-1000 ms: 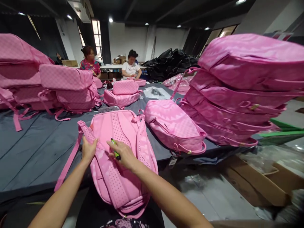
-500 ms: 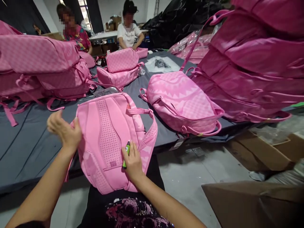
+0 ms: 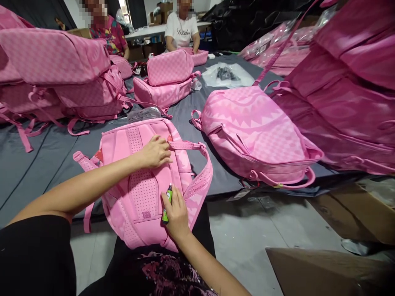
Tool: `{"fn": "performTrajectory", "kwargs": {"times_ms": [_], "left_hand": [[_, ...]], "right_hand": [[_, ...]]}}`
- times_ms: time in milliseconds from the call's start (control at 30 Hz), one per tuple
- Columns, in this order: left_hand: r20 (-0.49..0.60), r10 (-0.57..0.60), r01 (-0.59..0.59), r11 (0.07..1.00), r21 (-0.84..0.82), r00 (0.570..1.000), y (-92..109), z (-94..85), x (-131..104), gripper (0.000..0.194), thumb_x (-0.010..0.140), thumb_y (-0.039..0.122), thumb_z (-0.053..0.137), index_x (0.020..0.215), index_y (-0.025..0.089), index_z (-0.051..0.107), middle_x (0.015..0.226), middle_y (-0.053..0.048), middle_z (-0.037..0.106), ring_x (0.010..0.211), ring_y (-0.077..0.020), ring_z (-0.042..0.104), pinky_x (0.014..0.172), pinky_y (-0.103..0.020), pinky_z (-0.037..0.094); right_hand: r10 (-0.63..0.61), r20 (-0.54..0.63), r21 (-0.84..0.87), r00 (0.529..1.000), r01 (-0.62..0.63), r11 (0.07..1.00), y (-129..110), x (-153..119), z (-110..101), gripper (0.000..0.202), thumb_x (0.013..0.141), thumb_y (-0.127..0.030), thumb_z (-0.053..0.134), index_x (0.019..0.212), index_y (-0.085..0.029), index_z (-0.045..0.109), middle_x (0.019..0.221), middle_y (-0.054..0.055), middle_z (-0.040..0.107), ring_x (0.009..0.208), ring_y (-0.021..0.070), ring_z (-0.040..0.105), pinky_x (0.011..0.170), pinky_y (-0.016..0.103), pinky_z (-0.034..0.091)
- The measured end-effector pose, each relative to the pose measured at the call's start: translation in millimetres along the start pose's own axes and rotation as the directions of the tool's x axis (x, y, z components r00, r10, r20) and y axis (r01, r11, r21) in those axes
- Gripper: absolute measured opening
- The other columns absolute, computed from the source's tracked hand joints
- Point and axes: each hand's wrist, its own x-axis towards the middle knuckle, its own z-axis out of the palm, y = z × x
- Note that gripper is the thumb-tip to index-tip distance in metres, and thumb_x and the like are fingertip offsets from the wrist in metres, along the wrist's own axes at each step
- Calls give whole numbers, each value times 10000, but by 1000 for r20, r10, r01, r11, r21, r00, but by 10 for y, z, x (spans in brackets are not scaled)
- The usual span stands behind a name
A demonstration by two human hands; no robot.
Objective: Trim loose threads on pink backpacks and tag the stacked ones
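A pink backpack (image 3: 146, 228) leans on the table edge and my lap, its padded back panel and straps toward me. My left hand (image 3: 156, 152) reaches across the upper panel. Its fingers are slightly bent and apart, touching the fabric near the top of the right-hand strap (image 3: 202, 176). Lower down, my right hand (image 3: 176, 211) rests on the panel with a green marker pen (image 3: 167, 204) held between thumb and fingers, one end pointing up. The other shoulder strap (image 3: 84, 160) hangs out to the left.
Another pink backpack (image 3: 253, 123) lies to the right, beside a tall backpack stack (image 3: 342, 98). More are piled at left (image 3: 61, 61). A plastic bag (image 3: 222, 76) lies farther back. Two people work across the table (image 3: 114, 142). Cardboard boxes (image 3: 354, 209) stand on the floor at right.
My left hand has moved from the backpack's left side across to its upper right panel. The left strap now sticks out beside the bag. My right hand keeps the marker pen at the panel.
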Motion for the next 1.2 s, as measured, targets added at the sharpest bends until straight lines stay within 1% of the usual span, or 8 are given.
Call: {"fn": "performTrajectory", "kwargs": {"times_ms": [100,200,300,400,500,567,800,1200], "left_hand": [[-71,-96,96,995,-6,993,-418,-160,-38,590,994,502,317,830,35,639,967,-31,603,1186,-209,464,1099,-524,233],[-124,-96,111,986,127,988,-583,-237,-95,464,924,550,506,822,122,653,1045,-42,627,1223,-245,427,1158,-552,153],[-77,6,9,983,185,997,-347,-160,-178,468,845,624,591,866,163,668,1059,-74,643,1161,-285,459,1123,-573,223],[-68,40,-28,984,175,997,8,6,-267,530,788,678,618,917,167,676,963,-91,654,1042,-291,518,1059,-564,315],[-124,-9,30,984,173,992,231,138,-318,443,773,585,693,911,164,683,903,-90,651,994,-283,536,1063,-584,309],[-153,-16,37,990,136,988,293,193,-344,354,780,496,720,890,162,680,877,-79,648,982,-269,540,1081,-587,299],[-307,0,19,998,59,952,311,355,-469,282,890,436,599,830,163,636,851,-55,651,971,-243,537,1121,-581,294],[-379,10,24,996,86,925,296,478,-491,266,920,410,567,819,172,630,822,-27,640,950,-215,546,1129,-553,327]], "right_hand": [[-10,9,55,1000,10,998,29,-38,-39,420,890,-13,448,1270,-145,570,1494,231,413,1423,338,344,1017,532,493],[11,-28,130,1000,-7,991,60,4,-127,436,898,-17,444,1287,-161,578,1397,207,534,1362,317,448,1018,532,497],[173,-26,301,985,-157,941,126,276,-258,371,925,-129,527,1286,-188,590,1178,153,683,1129,274,645,938,470,558],[478,77,563,875,-434,704,247,754,-392,362,923,-320,593,1264,-197,591,966,83,734,814,201,716,740,357,602],[657,228,720,719,-578,383,358,1198,-457,390,890,-500,594,1062,-157,661,613,-10,650,470,129,590,456,249,495],[691,277,729,668,-614,302,383,1368,-457,432,842,-566,619,888,-140,672,463,-55,533,350,94,453,354,217,364],[723,290,693,627,-659,293,241,1408,-374,389,814,-526,653,841,-138,655,464,-55,538,376,93,481,388,212,370],[668,281,628,689,-659,415,200,1369,-285,330,846,-477,643,885,-150,648,505,-34,609,406,119,555,439,237,440]]}}
